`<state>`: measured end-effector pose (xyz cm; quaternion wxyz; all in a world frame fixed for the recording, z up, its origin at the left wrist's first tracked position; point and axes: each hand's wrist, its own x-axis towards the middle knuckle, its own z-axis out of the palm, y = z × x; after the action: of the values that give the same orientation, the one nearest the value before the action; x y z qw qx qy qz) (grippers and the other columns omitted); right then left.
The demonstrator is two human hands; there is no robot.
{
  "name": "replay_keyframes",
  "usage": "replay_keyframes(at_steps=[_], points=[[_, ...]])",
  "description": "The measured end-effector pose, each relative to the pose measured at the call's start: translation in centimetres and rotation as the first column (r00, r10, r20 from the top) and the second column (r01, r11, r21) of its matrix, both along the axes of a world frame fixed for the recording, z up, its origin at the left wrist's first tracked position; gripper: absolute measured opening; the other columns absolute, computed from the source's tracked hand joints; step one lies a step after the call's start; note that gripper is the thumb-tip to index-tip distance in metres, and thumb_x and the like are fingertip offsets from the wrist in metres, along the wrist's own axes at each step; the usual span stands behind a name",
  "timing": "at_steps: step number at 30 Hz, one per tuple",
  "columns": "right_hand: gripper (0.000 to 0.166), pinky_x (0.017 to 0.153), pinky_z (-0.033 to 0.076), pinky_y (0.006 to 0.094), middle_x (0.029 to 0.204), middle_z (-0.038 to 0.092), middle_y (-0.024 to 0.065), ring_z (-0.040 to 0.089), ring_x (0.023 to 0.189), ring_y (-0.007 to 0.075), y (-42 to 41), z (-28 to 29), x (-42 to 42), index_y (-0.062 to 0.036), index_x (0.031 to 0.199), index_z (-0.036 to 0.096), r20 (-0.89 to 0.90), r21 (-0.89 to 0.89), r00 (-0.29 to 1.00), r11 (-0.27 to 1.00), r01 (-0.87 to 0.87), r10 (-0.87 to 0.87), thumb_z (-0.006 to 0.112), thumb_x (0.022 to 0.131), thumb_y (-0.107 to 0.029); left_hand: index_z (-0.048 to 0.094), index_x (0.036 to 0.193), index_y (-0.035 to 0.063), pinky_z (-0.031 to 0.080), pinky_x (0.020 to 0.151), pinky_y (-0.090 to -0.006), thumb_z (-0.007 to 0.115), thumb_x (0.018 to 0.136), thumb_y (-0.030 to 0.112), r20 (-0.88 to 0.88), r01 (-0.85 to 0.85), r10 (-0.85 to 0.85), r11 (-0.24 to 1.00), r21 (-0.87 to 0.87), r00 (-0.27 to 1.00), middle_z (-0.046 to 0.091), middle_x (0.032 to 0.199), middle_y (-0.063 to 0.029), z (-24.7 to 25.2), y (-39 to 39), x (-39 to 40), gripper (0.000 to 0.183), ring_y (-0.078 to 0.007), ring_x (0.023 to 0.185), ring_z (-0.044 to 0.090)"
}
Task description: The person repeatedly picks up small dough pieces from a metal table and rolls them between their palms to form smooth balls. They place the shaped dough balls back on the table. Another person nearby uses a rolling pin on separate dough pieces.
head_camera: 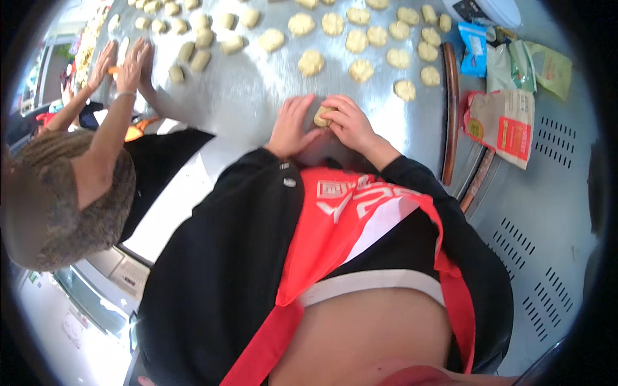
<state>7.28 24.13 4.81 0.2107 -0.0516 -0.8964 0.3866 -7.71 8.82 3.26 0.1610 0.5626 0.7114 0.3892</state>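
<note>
My right hand [350, 120] has its fingers curled over a small piece of pale dough [323, 117] on the metal work table [231, 103]. My left hand [292, 125] lies just left of that piece, fingers extended and thumb pointing towards it; whether it touches the dough I cannot tell. Beyond my hands are several flattened round dough pieces [310, 62]. Several thicker, oblong dough pieces [200, 61] lie farther left.
A wooden rolling pin [450, 113] lies right of my hands, beside food bags [502, 123] and a blue packet [473, 48]. A white tub [487, 10] stands at the back right. At left, a co-worker's hands [128, 67] are over the table by a dough piece.
</note>
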Motion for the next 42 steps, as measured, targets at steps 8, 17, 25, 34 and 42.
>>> replay_keyframes(at_steps=[8, 17, 25, 34, 42], points=[[0.058, 0.097, 0.042, 0.0435, 0.117, 0.052, 0.0126, 0.049, 0.108, 0.0342, -1.5, 0.6, 4.8, -0.0153, 0.126, 0.060, 0.142, 0.091, 0.978, 0.986, 0.140, -0.152, 0.058, 0.071, 0.003, 0.040, 0.141, 0.0058, 0.037, 0.101, -0.0446, 0.084, 0.056, 0.013, -0.033, -0.025, 0.022, 0.994, -0.102, 0.999, 0.052, 0.133, -0.0125, 0.1, -0.6, 1.8, 0.096, -0.0345, 0.120, 0.046], [0.048, 0.089, 0.042, 0.0404, 0.108, 0.053, 0.0089, 0.050, 0.099, 0.0306, -2.2, -1.1, 3.1, -0.0229, 0.116, 0.067, 0.192, 0.270, 0.978, 0.962, 0.034, -0.088, 0.058, 0.074, -0.001, 0.035, 0.146, 0.0101, 0.035, 0.101, -0.0433, 0.082, 0.058, 0.010, 0.023, 0.168, -0.166, 0.978, -0.124, 0.986, 0.060, 0.127, -0.0045, 0.3, 1.0, 1.2, 0.100, -0.0291, 0.120, 0.048], [0.041, 0.092, 0.041, 0.0396, 0.112, 0.053, 0.0085, 0.047, 0.106, 0.0302, -3.9, 0.0, 2.9, -0.0158, 0.109, 0.070, 0.125, -0.226, 0.943, 0.917, 0.329, -0.308, 0.073, 0.069, -0.009, 0.034, 0.146, 0.0108, 0.039, 0.102, -0.0397, 0.078, 0.065, 0.004, 0.185, 0.223, -0.208, 0.973, -0.061, 0.960, 0.063, 0.123, -0.0041, 1.7, 0.7, 0.0, 0.093, -0.0305, 0.118, 0.048], [0.021, 0.093, 0.040, 0.0399, 0.099, 0.060, 0.0027, 0.049, 0.104, 0.0279, -3.7, -2.1, 2.1, -0.0115, 0.093, 0.073, 0.064, 0.107, 0.951, 0.950, 0.294, -0.301, 0.074, 0.072, -0.010, 0.059, 0.123, 0.0053, 0.050, 0.086, -0.0383, 0.074, 0.068, 0.001, 0.144, 0.049, -0.051, 0.999, 0.016, 0.988, 0.068, 0.093, -0.0090, 0.5, 0.6, 1.3, 0.058, -0.0312, 0.096, 0.059], [0.055, 0.105, 0.028, 0.0551, 0.143, 0.043, 0.0074, 0.036, 0.134, 0.0302, -6.3, 0.1, 3.3, -0.0073, 0.131, 0.053, 0.260, 0.436, 0.919, 0.885, 0.161, -0.296, 0.066, 0.080, -0.027, 0.051, 0.136, 0.0132, 0.023, 0.109, -0.0583, 0.066, 0.080, 0.021, -0.341, 0.077, -0.112, 0.990, -0.115, 0.933, 0.042, 0.148, 0.0005, 0.6, -2.6, 3.4, 0.058, -0.0286, 0.136, 0.034]])
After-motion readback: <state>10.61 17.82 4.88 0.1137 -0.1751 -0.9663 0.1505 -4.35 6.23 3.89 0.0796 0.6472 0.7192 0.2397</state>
